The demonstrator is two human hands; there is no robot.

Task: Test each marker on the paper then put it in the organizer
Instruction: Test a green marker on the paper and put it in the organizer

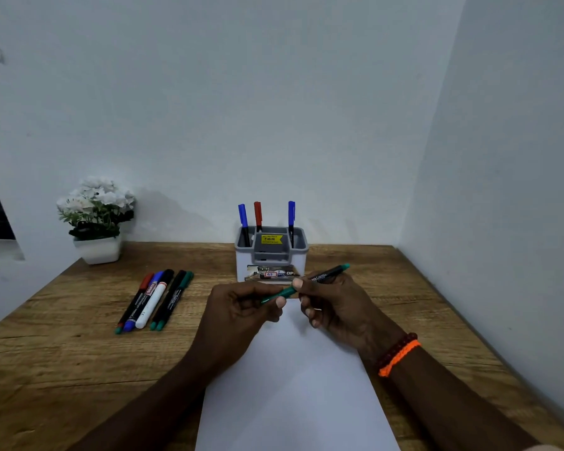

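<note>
Five markers (153, 301) lie side by side on the wooden table (62, 346), left of the white paper (293, 385). Above the paper, the left hand (238, 317) pinches the green cap end of a slim green marker (306, 283) while the right hand (336, 304) grips its black barrel. Behind, a grey plastic organizer (271, 255) holds three upright markers

wooden table (62, 353) in pale wall (274, 92) corner, white potted flowers (95, 216)
</note>
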